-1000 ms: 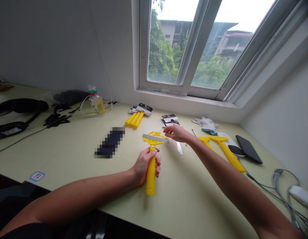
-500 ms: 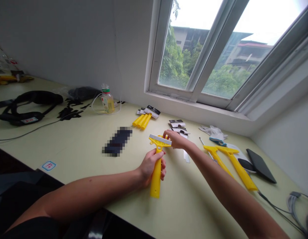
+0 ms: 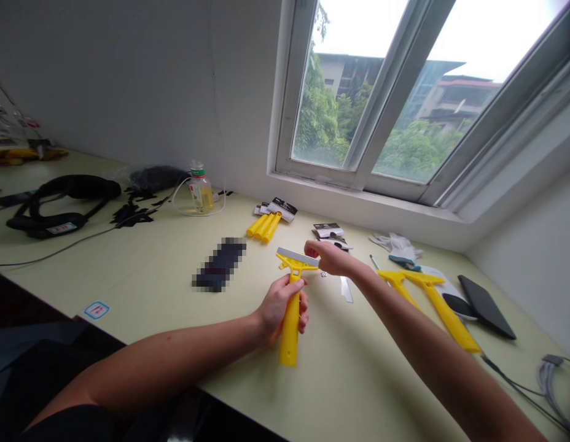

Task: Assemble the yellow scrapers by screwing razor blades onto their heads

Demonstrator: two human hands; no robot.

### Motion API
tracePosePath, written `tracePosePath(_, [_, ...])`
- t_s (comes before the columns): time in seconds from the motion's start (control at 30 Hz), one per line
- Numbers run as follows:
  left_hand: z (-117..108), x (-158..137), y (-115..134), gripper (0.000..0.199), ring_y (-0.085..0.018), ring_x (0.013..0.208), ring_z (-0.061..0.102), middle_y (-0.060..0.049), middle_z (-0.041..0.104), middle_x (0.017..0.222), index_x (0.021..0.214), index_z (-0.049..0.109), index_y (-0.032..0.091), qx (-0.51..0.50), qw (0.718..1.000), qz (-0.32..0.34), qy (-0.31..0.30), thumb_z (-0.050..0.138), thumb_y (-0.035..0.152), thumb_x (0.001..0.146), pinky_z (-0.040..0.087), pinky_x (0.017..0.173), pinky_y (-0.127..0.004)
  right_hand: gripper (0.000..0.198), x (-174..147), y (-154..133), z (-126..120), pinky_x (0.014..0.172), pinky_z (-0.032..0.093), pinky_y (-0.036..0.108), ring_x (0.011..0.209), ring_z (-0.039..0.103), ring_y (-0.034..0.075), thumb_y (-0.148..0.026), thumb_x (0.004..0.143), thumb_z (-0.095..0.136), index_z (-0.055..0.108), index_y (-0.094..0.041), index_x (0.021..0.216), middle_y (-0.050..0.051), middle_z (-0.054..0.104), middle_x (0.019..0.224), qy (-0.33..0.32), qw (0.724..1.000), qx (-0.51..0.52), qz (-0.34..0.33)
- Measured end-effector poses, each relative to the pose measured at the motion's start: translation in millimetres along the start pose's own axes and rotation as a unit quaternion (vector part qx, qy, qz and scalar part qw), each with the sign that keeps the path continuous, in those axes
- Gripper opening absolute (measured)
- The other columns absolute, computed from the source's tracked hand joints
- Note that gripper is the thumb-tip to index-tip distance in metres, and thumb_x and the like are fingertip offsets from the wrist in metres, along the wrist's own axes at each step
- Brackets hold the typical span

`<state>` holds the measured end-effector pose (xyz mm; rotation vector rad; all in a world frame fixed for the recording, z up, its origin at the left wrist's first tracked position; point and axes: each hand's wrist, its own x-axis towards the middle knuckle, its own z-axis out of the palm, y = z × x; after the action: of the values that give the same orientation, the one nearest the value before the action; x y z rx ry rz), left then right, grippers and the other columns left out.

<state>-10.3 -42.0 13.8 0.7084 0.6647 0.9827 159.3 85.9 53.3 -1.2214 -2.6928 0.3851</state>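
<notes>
My left hand (image 3: 274, 308) is wrapped round the handle of a yellow scraper (image 3: 289, 334), which stands head up above the table. A flat silver blade (image 3: 294, 255) lies across the scraper's head. Beside the right end of that blade is my right hand (image 3: 330, 256), its fingers curled closed; whatever they pinch, if anything, is hidden. On the table below the right hand lie a few tiny metal pieces (image 3: 324, 274), too small to name, and a loose silver blade (image 3: 346, 290). Opened black-and-white packaging (image 3: 328, 231) sits behind the hand.
Several packaged yellow-handled scrapers (image 3: 269, 226) lie near the window. Two yellow scrapers (image 3: 444, 310) rest at right, near a screwdriver (image 3: 374, 263), gloves (image 3: 398, 245) and a black flat device (image 3: 486, 306). At left are a blurred dark object (image 3: 220, 265), a bottle (image 3: 201, 195) and a black headset (image 3: 59, 209).
My right hand has shifted slightly right from the scraper's head, uncovering the tiny metal pieces. My left hand still grips the handle. The view has turned slightly.
</notes>
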Motion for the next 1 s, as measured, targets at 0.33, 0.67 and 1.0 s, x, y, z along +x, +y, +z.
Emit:
tracePosePath(0.33, [2.1, -4.2, -16.1, 0.027, -0.011, 0.039, 0.049, 0.003, 0.052, 0.066, 0.103, 0.042, 0.021, 0.031, 0.996, -0.073, -0.046, 0.052, 0.039, 0.084, 0.040, 0.034, -0.022, 0.032, -75.0, 28.0, -47.5, 0.062, 0.041, 0.027, 0.064, 0.056, 0.015, -0.042, 0.089, 0.052, 0.072, -0.019, 0.096, 0.005, 0.064, 0.076, 0.184, 0.979, 0.001, 0.083])
tracePosePath(0.67, [14.4, 6.6, -27.5, 0.027, -0.012, 0.039, 0.049, 0.003, 0.053, 0.064, 0.104, 0.042, 0.021, 0.092, 0.983, -0.132, -0.091, 0.051, 0.038, 0.085, 0.039, 0.033, -0.021, 0.041, -123.1, -0.8, -47.7, 0.073, 0.050, 0.030, 0.075, 0.060, 0.017, -0.049, 0.086, 0.055, 0.069, -0.015, 0.102, 0.008, 0.069, 0.091, 0.125, 0.940, 0.311, 0.067])
tracePosePath(1.0, [12.0, 2.5, -34.7, 0.026, -0.013, 0.038, 0.050, 0.002, 0.054, 0.064, 0.102, 0.042, 0.021, 0.100, 0.982, -0.105, -0.120, 0.052, 0.038, 0.085, 0.040, 0.033, -0.022, 0.056, -125.2, -8.4, -43.7, 0.060, 0.046, 0.027, 0.066, 0.054, 0.013, -0.045, 0.087, 0.056, 0.049, -0.020, 0.137, 0.002, 0.061, 0.078, 0.078, 0.939, 0.329, 0.062])
